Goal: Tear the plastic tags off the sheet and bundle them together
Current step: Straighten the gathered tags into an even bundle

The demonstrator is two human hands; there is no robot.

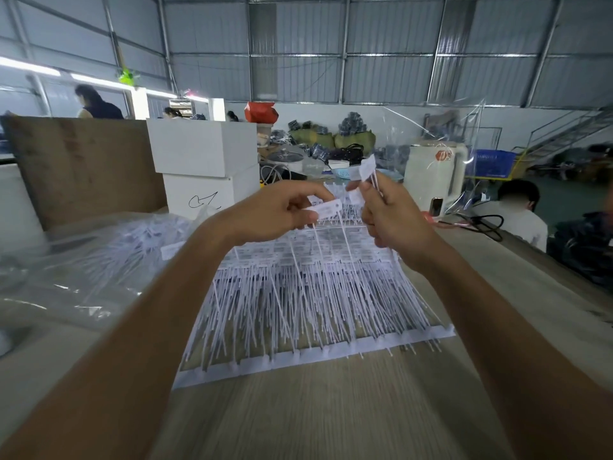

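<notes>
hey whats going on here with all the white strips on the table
A person is pulling plastic tags off a big white sheet that lies on a wooden table. The left hand pinches one tag by its label end, its thin tail hanging down. The right hand, raised above the sheet, grips a small bundle of tags already torn off. Most of the sheet is still full of tags. A clear bag of tags sits to the left.

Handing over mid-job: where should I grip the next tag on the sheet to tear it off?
Probably pinch the flat label head, as the left hand does on its tag, coming from above at the sheet's far end. The heads are broad; the tails are thin.
</notes>
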